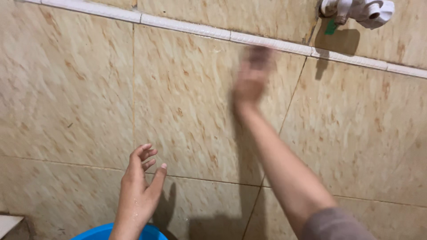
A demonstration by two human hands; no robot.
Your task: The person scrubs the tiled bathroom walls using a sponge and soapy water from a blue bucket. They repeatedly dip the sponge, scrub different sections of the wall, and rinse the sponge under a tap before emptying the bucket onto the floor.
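Right hand [251, 80] raised high against the tiled wall [80, 89], arm stretched straight up and forward from a grey-brown sleeve [336, 224] at the lower right. The hand is smeared by motion blur; whether it presses the tile, or whether its fingers are closed, cannot be told. It sits just under the white border strip [187, 27] that runs along the wall, and to the lower left of a white tap [362, 10] mounted near the top right corner.

Left hand [141, 186] lower down, wrist up from the bottom edge, fingers loosely spread and slightly curled, thumb out to the right. It grips nothing; palm faces the wall, apart from it by its shadow. Skin looks wet.

Directly below the left wrist, the rim of a blue basin [153, 231] shows at the bottom edge. Bare tile lies between the two hands and out to the left. A pale ledge corner [8, 222] sits at the far lower left.
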